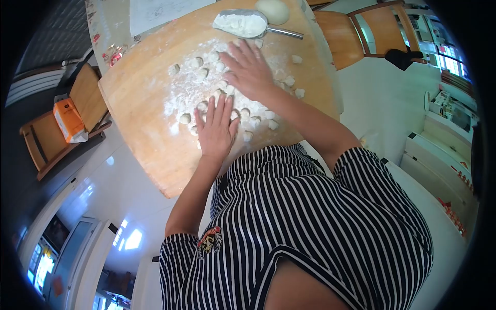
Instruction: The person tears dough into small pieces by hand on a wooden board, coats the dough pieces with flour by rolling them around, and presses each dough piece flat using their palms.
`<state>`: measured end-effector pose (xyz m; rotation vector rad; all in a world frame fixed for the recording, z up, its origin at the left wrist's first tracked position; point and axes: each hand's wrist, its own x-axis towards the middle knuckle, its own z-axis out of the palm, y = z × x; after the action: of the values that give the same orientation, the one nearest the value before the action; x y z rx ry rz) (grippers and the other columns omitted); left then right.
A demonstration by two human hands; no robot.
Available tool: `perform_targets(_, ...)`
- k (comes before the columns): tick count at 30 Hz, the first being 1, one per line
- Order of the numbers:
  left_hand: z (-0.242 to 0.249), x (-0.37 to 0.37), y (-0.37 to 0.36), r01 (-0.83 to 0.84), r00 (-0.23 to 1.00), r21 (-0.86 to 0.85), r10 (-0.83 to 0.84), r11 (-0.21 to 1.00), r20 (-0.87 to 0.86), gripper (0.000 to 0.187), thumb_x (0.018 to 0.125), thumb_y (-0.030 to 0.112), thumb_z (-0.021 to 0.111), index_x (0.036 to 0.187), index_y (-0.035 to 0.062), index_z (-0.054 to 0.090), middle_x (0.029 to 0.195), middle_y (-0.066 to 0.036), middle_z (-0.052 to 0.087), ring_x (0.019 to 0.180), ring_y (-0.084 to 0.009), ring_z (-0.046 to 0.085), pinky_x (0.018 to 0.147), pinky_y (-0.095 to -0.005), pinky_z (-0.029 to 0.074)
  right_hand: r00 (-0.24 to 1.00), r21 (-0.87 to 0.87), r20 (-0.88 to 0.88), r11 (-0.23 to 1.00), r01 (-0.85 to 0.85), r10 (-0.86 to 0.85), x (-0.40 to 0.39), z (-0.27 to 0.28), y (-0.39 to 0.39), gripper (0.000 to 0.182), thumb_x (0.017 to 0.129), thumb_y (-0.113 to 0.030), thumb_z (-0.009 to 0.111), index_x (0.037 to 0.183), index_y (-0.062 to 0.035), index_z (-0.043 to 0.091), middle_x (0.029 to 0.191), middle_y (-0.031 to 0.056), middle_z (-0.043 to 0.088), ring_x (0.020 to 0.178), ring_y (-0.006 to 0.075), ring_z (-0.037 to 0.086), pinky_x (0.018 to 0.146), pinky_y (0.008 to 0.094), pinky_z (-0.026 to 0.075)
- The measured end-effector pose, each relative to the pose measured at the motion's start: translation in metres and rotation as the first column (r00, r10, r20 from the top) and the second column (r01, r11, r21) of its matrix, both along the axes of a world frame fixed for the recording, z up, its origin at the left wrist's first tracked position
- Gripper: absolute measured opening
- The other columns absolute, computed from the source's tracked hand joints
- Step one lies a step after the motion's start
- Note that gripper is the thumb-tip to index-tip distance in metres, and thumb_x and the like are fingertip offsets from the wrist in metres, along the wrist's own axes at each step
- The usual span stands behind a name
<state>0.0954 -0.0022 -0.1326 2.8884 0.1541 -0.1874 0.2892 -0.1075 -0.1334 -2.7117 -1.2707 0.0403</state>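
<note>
Both my hands lie over floured dough pieces on a wooden board (139, 139). My left hand (216, 129) is flat with its fingers spread, small dough pieces around and partly beneath it. Farther up the board, my right hand (249, 70) also rests palm down, fingers apart. Whatever is under the palms is hidden. Loose dough pieces (185, 119) lie scattered about, several near my left hand and others, such as a dough piece (299, 93), right of my right wrist. White flour (181, 88) is spread between them.
A metal scoop (283, 32) full of flour lies at the board's far side, beside a round dough ball (273, 11). Under the board is a flowered tablecloth (108, 26). A wooden chair (85, 98) with an orange package (70, 120) stands left; another chair (338, 39) stands right.
</note>
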Motion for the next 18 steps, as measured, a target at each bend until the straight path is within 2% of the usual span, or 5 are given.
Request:
perform_targets(4,-0.011,-0.02,0.02,-0.277,0.96,0.044,0.276,0.96,0.04,0.064,0.11,0.047,0.036,0.167,0.0189,0.028,0.175,-0.003,0.024,0.162,-0.03,0.016,0.128,-0.0607,0.002,0.971,0.012,-0.109,0.977,-0.214,0.214,-0.033,0.009,0.036,0.069,0.11,-0.046,0.039,0.168,-0.0144,0.019,0.176,0.0088,0.014,0.163,0.0272,0.008,0.13,0.0558,0.01)
perform_targets(6,-0.015,-0.011,0.033,-0.336,0.942,0.005,0.336,0.942,0.026,0.064,0.111,0.046,0.033,0.168,0.0169,0.027,0.175,-0.005,0.022,0.162,-0.0327,0.014,0.128,-0.0606,0.002,0.947,-0.079,-0.151,0.952,-0.297,0.283,-0.054,0.016,0.024,0.067,0.107,-0.045,0.047,0.165,-0.0134,0.032,0.174,0.0078,0.024,0.162,0.0269,0.015,0.131,0.0539,0.011)
perform_targets(9,-0.022,0.02,0.043,-0.431,0.893,-0.056,0.435,0.901,0.113,0.063,0.112,0.047,0.031,0.167,0.0154,0.028,0.175,-0.007,0.021,0.162,-0.0324,0.014,0.127,-0.0605,0.003,0.945,0.144,-0.037,0.938,-0.316,0.324,-0.081,-0.001,-0.023,0.063,0.097,-0.049,0.059,0.15,-0.0139,0.057,0.161,0.0037,0.047,0.154,0.0241,0.035,0.129,0.0543,0.016)
perform_targets(14,-0.017,0.062,0.025,-0.317,0.929,-0.087,0.328,0.944,0.171,0.062,0.112,0.049,0.032,0.166,0.0183,0.031,0.174,-0.007,0.024,0.162,-0.0314,0.016,0.128,-0.0602,0.004,0.943,0.062,-0.162,0.957,-0.284,0.291,-0.068,0.013,-0.084,0.063,0.098,-0.045,0.061,0.153,-0.0155,0.052,0.164,0.0077,0.043,0.154,0.0285,0.035,0.129,0.0564,0.016)
perform_targets(18,-0.004,0.036,-0.003,-0.068,0.995,0.047,0.065,0.997,0.075,0.063,0.111,0.05,0.035,0.166,0.0192,0.032,0.173,-0.006,0.028,0.16,-0.0295,0.023,0.128,-0.0596,0.008,0.996,0.098,-0.028,0.992,-0.08,0.083,-0.028,0.002,-0.071,0.061,0.1,-0.044,0.06,0.152,-0.0135,0.052,0.163,0.0094,0.044,0.154,0.0339,0.034,0.125,0.0593,0.022)
